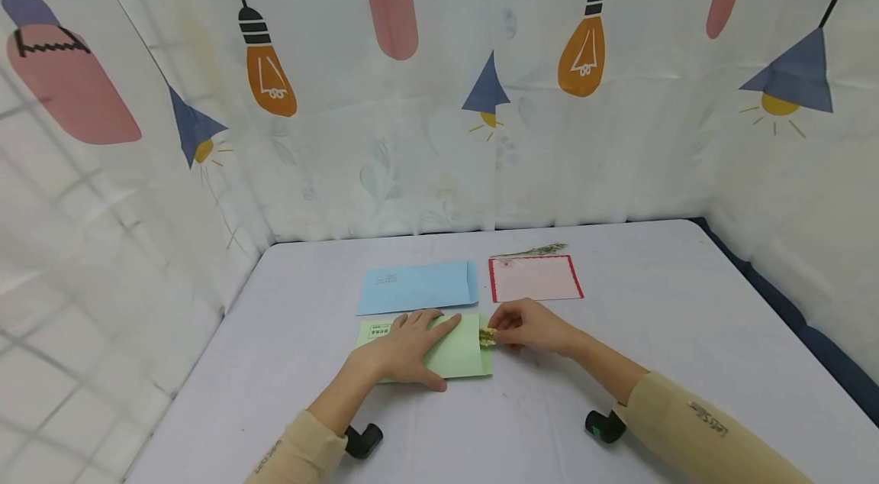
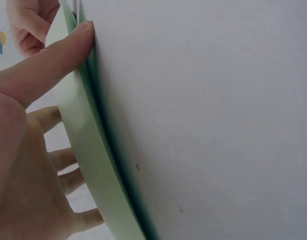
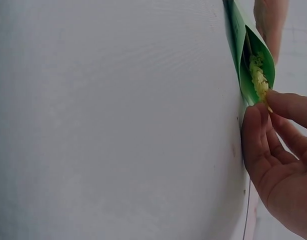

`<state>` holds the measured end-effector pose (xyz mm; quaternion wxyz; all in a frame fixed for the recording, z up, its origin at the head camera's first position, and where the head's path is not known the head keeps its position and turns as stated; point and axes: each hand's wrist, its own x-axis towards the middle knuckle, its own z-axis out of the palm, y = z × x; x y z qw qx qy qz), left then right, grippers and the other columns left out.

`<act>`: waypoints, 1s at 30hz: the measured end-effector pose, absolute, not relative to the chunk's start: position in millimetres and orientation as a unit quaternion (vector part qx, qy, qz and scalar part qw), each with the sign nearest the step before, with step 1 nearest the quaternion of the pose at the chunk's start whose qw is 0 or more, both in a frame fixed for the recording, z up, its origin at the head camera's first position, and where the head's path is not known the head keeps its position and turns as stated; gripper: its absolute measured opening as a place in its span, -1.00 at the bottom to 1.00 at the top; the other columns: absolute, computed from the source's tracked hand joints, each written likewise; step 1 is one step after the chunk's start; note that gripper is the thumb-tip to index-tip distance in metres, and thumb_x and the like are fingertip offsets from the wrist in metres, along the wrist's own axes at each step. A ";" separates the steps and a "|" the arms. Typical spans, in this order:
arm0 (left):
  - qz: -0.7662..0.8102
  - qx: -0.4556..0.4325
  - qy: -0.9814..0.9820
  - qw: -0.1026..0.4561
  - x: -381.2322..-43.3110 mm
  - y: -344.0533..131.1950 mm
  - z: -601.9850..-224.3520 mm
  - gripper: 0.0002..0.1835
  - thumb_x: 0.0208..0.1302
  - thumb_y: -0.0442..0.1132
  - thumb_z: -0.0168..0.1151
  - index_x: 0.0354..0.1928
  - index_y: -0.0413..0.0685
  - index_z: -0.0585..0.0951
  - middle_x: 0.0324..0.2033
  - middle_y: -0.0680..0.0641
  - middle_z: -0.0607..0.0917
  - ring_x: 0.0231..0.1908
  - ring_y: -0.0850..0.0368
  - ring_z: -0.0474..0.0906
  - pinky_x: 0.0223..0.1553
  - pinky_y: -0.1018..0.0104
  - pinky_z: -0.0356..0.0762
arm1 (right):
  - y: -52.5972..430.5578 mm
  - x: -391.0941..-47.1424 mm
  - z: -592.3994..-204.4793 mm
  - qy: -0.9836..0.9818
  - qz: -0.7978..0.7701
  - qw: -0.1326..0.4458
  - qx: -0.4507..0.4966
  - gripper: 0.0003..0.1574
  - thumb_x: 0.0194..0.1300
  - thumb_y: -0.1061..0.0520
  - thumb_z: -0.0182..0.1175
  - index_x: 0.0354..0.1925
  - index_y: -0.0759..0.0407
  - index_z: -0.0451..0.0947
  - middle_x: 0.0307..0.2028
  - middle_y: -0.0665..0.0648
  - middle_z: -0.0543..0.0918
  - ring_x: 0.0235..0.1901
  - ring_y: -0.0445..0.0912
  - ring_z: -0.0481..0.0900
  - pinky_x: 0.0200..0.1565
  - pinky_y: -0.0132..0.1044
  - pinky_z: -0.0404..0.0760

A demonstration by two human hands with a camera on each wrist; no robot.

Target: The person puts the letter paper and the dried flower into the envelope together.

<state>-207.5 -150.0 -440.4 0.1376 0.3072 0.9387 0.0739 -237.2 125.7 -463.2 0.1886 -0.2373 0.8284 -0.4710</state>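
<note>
One yellow flower sprig, pinched by the right hand, lies lengthwise leftward of the grip, partly inside the pale-green paper envelope under the spread left hand.

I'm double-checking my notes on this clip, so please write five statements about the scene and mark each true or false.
1. The right hand pinches the yellow sprig at the open end of the green envelope. True.
2. The blue envelope lies beyond the green envelope, as the person sees it. True.
3. The left hand is lifted clear of both envelopes. False: it rests on the green envelope.
4. The red-bordered card lies to the left of the blue envelope. False: it lies to the right.
5. The green sprig lies near the card's far edge. True.
</note>
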 end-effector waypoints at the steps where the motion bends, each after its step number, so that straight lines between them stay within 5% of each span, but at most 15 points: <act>1: 0.074 0.308 0.939 0.137 -207.6 -150.0 -440.3 0.12 -0.03 0.34 0.36 0.52 0.32 -0.02 0.41 -0.06 0.11 0.37 -0.05 0.03 0.30 -0.16 -0.02 | 125.0 -237.3 -463.6 0.828 -0.472 0.188 -0.236 -0.83 0.25 0.14 0.31 -0.19 0.14 0.60 -0.39 0.05 0.62 -0.47 -0.05 0.57 -0.38 -0.21 0.63; 30: 0.081 0.312 0.936 0.139 -207.5 -150.4 -440.1 0.11 -0.02 0.33 0.37 0.52 0.30 -0.01 0.40 -0.06 0.13 0.37 -0.02 0.04 0.30 -0.15 -0.01 | 106.7 -235.7 -466.4 0.822 -0.497 0.189 -0.203 -0.84 0.24 0.13 0.32 -0.23 0.17 0.59 -0.38 0.06 0.64 -0.50 -0.07 0.57 -0.41 -0.25 0.63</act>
